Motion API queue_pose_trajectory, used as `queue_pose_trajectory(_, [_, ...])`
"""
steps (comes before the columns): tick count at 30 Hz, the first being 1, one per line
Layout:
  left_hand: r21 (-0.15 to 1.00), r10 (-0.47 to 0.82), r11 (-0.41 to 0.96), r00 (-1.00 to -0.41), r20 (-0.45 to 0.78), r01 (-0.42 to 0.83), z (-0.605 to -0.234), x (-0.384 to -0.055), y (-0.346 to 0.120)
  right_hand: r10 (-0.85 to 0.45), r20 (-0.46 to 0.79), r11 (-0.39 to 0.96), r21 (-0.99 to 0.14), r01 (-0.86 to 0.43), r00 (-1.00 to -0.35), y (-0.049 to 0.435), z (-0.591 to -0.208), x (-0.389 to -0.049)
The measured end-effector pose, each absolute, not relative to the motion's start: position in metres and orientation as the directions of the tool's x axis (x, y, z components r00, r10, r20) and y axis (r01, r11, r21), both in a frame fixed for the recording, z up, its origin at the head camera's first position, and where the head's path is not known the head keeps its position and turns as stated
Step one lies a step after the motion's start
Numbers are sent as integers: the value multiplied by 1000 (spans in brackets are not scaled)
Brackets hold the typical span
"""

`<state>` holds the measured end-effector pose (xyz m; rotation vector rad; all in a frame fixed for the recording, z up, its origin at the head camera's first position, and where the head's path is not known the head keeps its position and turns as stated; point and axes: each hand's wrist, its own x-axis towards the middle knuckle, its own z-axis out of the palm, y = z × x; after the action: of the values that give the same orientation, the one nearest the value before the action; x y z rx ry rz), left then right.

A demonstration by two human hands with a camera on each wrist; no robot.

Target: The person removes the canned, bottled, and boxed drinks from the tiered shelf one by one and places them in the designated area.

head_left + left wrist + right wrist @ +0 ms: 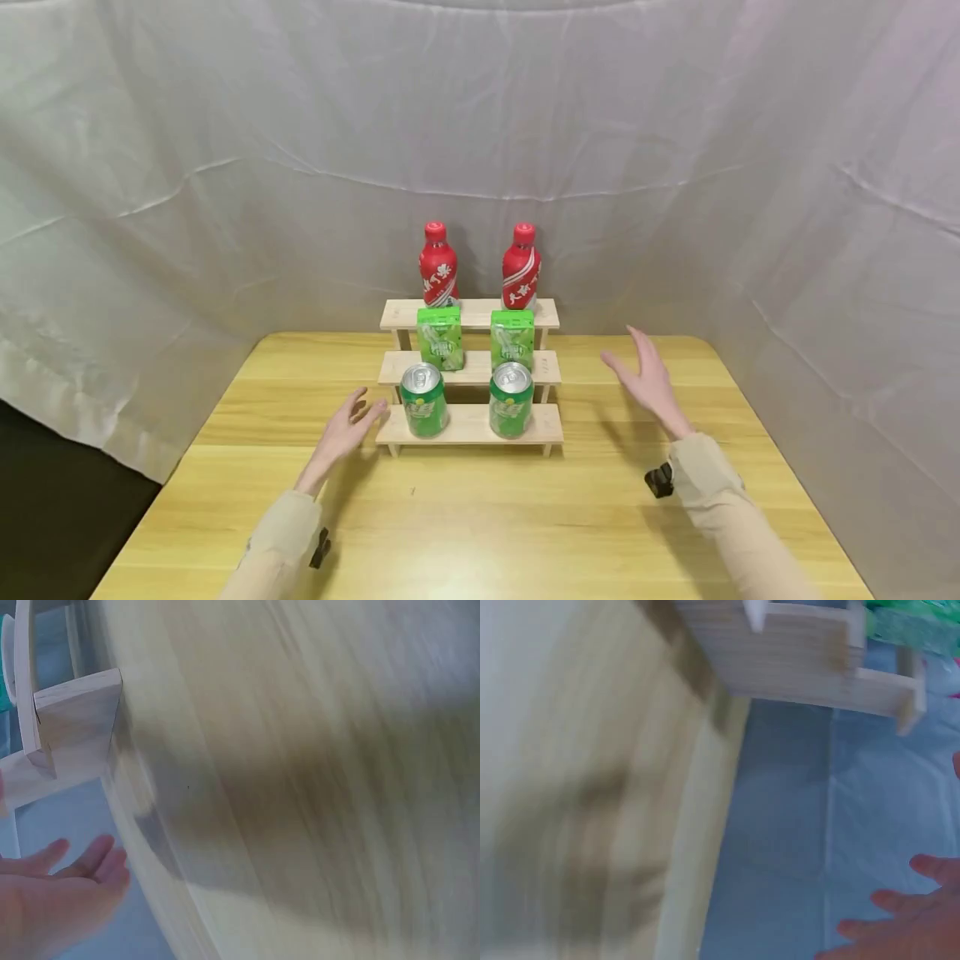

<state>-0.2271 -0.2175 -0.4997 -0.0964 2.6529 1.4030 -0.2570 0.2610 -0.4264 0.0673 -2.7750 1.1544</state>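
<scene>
A pale wooden three-step rack (468, 425) stands on the table. On its lowest step are two green soda cans, a left can (424, 404) and a right can (511, 408). Two green drink cartons, left (441, 340) and right (513, 340), occupy the middle step. Up on the top step stand two red bottles, left (438, 271) and right (521, 271). My left hand (347, 429) hovers just left of the lowest step, fingers loosely bent, holding nothing. Farther off, to the rack's right, my right hand (648, 379) is raised with fingers spread and nothing in it.
The wooden table (480, 517) extends in front of the rack and to both sides. A grey-white curtain (480, 133) hangs behind and around it. Small black devices show below both cuffs, one under the right cuff (660, 481). A dark area (60, 508) lies beyond the table's left edge.
</scene>
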Motion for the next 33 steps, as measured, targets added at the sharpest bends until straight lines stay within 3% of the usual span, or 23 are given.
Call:
queue_pose_trajectory(6, [875, 20, 460, -984, -176, -147, -501, -225, -216, -24, 90, 542, -835, -89, -996, 261, -400, -268])
queue_pose_trajectory(18, [913, 158, 358, -951, -266, -196, -498, -228, -220, -169, 115, 333, -928, -167, -979, 252, -355, -296])
queue_pose_trajectory(33, [895, 170, 371, -930, -326, -246, -492, -237, -221, -260, 150, 310, -923, -229, -954, 220, -318, -328])
